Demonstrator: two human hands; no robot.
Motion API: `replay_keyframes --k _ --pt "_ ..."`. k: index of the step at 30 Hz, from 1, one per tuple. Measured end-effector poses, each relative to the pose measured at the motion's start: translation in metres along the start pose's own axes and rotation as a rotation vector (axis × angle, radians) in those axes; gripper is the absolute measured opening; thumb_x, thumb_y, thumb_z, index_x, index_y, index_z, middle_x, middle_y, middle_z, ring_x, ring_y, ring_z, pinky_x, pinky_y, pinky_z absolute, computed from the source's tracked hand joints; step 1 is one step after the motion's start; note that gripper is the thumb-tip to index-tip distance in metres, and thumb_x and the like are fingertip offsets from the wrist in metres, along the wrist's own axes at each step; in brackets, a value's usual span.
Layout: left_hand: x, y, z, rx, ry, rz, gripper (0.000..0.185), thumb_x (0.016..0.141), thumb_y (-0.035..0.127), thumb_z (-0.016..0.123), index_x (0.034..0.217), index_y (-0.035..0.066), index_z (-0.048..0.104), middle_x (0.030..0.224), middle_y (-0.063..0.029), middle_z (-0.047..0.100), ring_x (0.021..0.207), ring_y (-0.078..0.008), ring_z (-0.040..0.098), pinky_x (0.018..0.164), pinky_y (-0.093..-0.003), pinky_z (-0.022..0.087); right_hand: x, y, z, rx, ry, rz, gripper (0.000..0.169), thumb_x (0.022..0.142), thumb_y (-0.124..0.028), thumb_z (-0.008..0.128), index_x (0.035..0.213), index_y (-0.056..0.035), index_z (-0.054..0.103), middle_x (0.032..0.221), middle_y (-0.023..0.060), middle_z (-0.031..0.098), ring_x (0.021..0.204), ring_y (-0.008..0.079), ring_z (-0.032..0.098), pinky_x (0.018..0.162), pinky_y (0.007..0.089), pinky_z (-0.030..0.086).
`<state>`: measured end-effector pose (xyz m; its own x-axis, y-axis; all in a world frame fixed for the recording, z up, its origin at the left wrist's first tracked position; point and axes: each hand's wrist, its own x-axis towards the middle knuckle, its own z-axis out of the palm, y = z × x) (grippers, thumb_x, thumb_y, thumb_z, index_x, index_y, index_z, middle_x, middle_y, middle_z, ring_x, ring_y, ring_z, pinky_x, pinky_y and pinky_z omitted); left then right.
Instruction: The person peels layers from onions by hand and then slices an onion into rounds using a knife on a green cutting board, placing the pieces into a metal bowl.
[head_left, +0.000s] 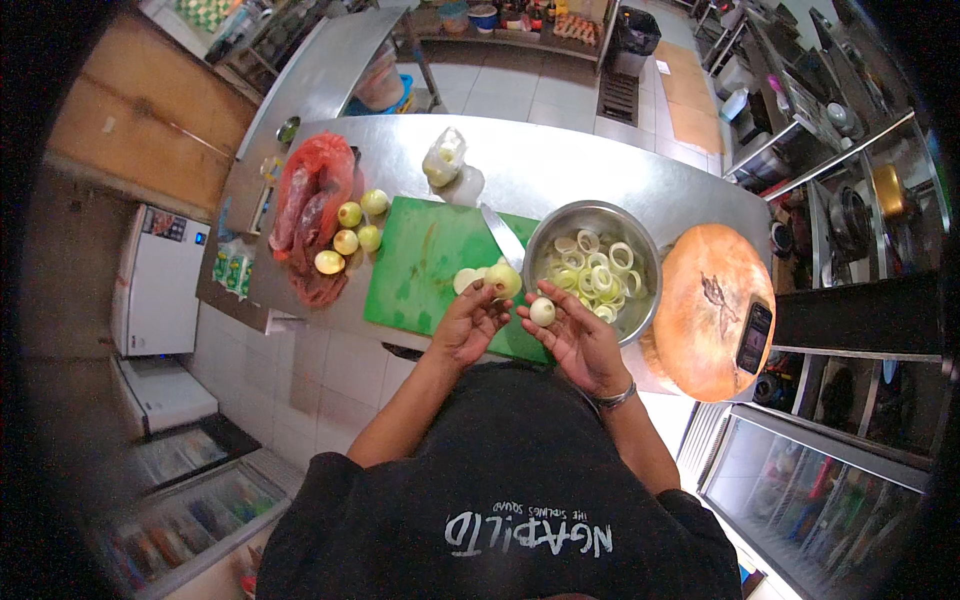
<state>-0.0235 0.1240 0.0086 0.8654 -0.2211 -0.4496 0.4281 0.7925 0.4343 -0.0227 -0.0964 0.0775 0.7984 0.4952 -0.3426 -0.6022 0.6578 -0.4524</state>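
My left hand (471, 328) pinches a hollowed, pale-green onion piece (504, 280) between thumb and fingers. On my right hand's (579, 341) fingers rests a small white onion core (541, 310). Both hands are over the near edge of a green cutting board (424, 247). Some cut onion pieces (466, 278) lie on the board behind my left fingers. A knife (501, 229) lies at the board's right side, its handle hidden. Just right of it stands a steel bowl (651, 304) holding several onion rings (600, 277).
Several whole peeled onions (346, 241) sit left of the board beside a red mesh bag (311, 202). A clear plastic bag (444, 157) with pale contents stands behind it. At right, a round wooden block (709, 337) bears a phone (754, 337). The steel table (570, 161) holds these things.
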Motion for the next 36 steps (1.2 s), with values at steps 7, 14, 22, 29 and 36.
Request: replay_keyframes --k 7,14,22,29,36 --pt "-0.019 0.014 -0.019 -0.137 0.051 0.049 0.034 0.097 0.022 0.069 0.125 0.006 0.059 0.116 -0.0119 0.067 0.107 -0.0278 0.066 0.09 -0.0396 0.056 0.021 0.01 0.007 -0.194 0.049 -0.042 0.047 0.102 -0.001 0.048 0.148 0.0031 0.04 0.142 0.0232 0.052 0.131 0.0348 0.055 0.111 0.0395 0.049" --pt "-0.053 0.029 -0.079 -0.319 0.119 0.244 0.034 0.098 0.023 0.066 0.122 0.001 0.06 0.115 -0.0158 0.066 0.107 -0.0315 0.065 0.095 -0.0428 0.055 0.159 -0.011 -0.003 -0.759 0.171 -0.349 0.046 0.096 -0.003 0.065 0.139 0.0063 0.052 0.128 0.0185 0.065 0.113 0.0243 0.066 0.097 0.0354 0.055" --pt "-0.115 0.048 -0.113 -0.422 0.217 0.442 0.037 0.098 0.023 0.067 0.124 -0.003 0.059 0.117 -0.0173 0.065 0.107 -0.0307 0.065 0.097 -0.0438 0.054 0.418 -0.019 0.008 -1.134 0.351 -0.436 0.041 0.089 -0.002 0.066 0.128 0.0075 0.062 0.111 0.015 0.07 0.094 0.0203 0.069 0.08 0.0299 0.058" --pt "-0.125 0.053 -0.131 -0.424 0.242 0.475 0.038 0.1 0.024 0.062 0.125 -0.004 0.058 0.118 -0.0182 0.065 0.108 -0.03 0.064 0.099 -0.0429 0.053 0.416 0.025 0.045 -1.725 0.423 -0.738 0.053 0.089 -0.023 0.072 0.134 0.0027 0.06 0.122 0.0242 0.068 0.112 0.0353 0.066 0.096 0.0413 0.052" --pt "-0.087 0.074 -0.123 -0.381 0.168 0.428 0.039 0.102 0.024 0.06 0.128 -0.004 0.055 0.121 -0.0184 0.064 0.114 -0.0309 0.063 0.102 -0.0434 0.053 0.184 0.086 0.073 -1.605 -0.085 -0.529 0.03 0.093 -0.014 0.068 0.12 -0.0028 0.064 0.111 0.019 0.066 0.092 0.0309 0.069 0.077 0.0394 0.059"
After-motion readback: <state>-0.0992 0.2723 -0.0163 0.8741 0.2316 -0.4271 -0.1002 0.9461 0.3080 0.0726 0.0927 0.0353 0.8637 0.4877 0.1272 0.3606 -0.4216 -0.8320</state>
